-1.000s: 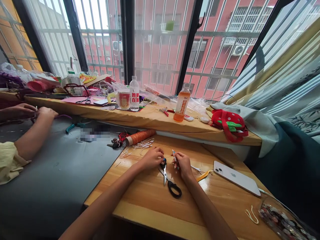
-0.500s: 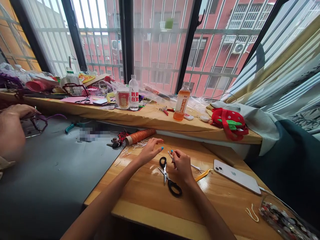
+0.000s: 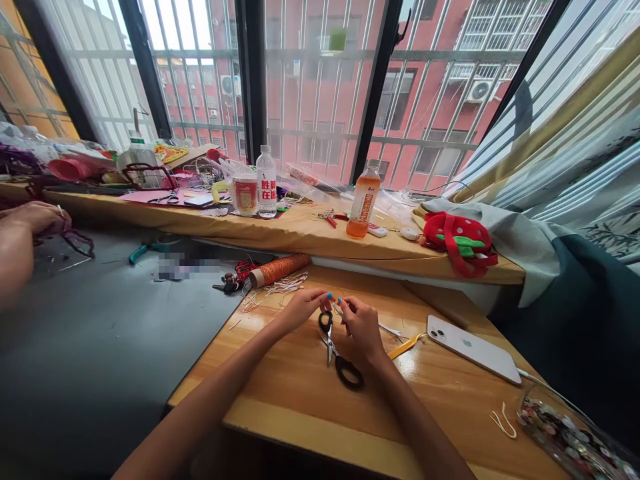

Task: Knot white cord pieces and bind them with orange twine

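Note:
Over the wooden table, my right hand point(image 3: 363, 325) is closed in a pinch on a white cord point(image 3: 389, 329), whose loose end sticks out to the right. My left hand point(image 3: 306, 311) is closed too, thumb and fingertips together close by the right fingertips. What it grips is too small to make out. Just below the hands lies a pair of black-handled scissors point(image 3: 329, 349), blades slightly apart. A yellow strip-like tool point(image 3: 406, 347) rests right of my right wrist. Beyond my left hand are a spool of orange thread point(image 3: 281, 270) and white cord scraps point(image 3: 287, 285).
A white phone point(image 3: 473, 348) with a cable and a clear box of beads point(image 3: 570, 433) occupy the table's right side. The cloth-covered ledge point(image 3: 300, 233) carries bottles and a red pouch point(image 3: 457, 237). At far left, another person's hand point(image 3: 37, 219) works above a grey surface point(image 3: 125, 347).
My left hand has moved in toward the right one, and its spread fingers have closed to a pinch. My right hand keeps its grip. The other person's hand has shifted slightly left.

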A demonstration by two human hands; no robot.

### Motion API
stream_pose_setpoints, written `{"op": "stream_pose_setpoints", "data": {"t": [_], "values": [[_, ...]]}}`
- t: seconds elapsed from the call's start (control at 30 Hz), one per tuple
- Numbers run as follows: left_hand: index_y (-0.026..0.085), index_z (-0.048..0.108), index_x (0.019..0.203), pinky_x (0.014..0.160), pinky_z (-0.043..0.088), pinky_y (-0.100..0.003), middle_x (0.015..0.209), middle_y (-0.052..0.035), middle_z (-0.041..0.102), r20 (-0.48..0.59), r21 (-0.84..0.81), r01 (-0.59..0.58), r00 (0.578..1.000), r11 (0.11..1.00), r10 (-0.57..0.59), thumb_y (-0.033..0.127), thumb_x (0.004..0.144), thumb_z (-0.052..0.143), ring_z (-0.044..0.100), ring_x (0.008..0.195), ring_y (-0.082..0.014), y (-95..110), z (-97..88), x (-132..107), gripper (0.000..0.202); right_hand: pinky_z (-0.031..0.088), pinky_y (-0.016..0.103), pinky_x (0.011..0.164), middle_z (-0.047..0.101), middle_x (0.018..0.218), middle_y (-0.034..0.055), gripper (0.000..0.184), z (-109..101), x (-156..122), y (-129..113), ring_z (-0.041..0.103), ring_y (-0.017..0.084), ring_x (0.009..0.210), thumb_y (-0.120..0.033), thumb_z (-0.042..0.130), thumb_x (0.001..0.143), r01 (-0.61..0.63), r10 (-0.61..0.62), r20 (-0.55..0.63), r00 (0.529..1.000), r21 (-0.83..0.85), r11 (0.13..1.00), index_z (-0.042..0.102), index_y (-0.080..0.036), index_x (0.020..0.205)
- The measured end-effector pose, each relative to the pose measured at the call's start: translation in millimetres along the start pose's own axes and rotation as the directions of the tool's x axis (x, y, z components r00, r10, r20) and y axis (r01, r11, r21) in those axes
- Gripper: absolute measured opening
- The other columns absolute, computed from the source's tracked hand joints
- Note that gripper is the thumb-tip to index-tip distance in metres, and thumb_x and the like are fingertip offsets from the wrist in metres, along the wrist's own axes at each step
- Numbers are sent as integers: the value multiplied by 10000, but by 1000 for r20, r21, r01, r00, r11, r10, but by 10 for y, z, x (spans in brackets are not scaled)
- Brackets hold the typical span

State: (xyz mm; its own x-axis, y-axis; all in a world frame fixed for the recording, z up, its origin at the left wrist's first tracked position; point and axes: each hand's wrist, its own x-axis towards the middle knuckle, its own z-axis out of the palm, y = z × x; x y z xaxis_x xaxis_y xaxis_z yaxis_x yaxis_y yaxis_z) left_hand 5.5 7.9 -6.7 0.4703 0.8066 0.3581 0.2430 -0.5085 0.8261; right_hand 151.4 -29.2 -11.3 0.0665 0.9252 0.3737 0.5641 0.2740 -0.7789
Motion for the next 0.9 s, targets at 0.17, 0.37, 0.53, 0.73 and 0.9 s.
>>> {"op": "stream_pose_setpoints", "data": {"t": [0.17, 0.37, 0.53, 0.73, 0.9], "values": [[108, 575, 719, 516, 382, -198, 617, -25, 574, -110, -114, 111, 986, 987, -123, 321, 760, 396, 484, 512, -88, -111, -28, 39, 281, 283, 183, 335, 462, 429, -37, 318, -1, 11, -5, 389, 73, 304, -424, 396, 758, -55, 57, -19, 998, 108, 993, 556, -162, 677], [112, 595, 689, 465, 329, -179, 547, 2, 554, -12, 7, 216, 976, 976, -216, 308, 720, 420, 436, 472, -79, -103, -12, 26, 264, 272, 179, 320, 435, 415, -50, 330, -21, 16, -9, 368, 68, 301, -443, 407, 751, -88, 94, -29, 995, 172, 981, 567, -159, 700], [120, 588, 624, 533, 359, -185, 594, 0, 573, 185, 61, 169, 967, 984, -177, 286, 726, 424, 485, 557, -97, -149, 39, 19, 255, 276, 181, 359, 434, 407, -53, 296, -9, 3, -28, 356, 62, 311, -395, 413, 760, -22, 22, -3, 1000, 124, 992, 573, -158, 685], [131, 529, 963, 742, 387, -264, 936, -69, 566, -244, 277, 39, 969, 960, 31, 277, 760, 455, 491, 864, -162, -71, -52, 21, 261, 296, 193, 412, 490, 434, -26, 295, 1, 11, -8, 415, 86, 360, -357, 382, 778, 4, -4, -37, 999, -1, 1000, 573, -160, 670], [158, 525, 953, 842, 335, -303, 952, -60, 569, -134, 446, -239, 935, 863, 328, 307, 794, 432, 453, 929, -168, 94, -82, -43, 237, 320, 209, 475, 551, 490, 3, 272, 18, 8, 21, 475, 109, 417, -316, 382, 779, 61, -63, -15, 998, -128, 990, 592, -160, 705]]}}
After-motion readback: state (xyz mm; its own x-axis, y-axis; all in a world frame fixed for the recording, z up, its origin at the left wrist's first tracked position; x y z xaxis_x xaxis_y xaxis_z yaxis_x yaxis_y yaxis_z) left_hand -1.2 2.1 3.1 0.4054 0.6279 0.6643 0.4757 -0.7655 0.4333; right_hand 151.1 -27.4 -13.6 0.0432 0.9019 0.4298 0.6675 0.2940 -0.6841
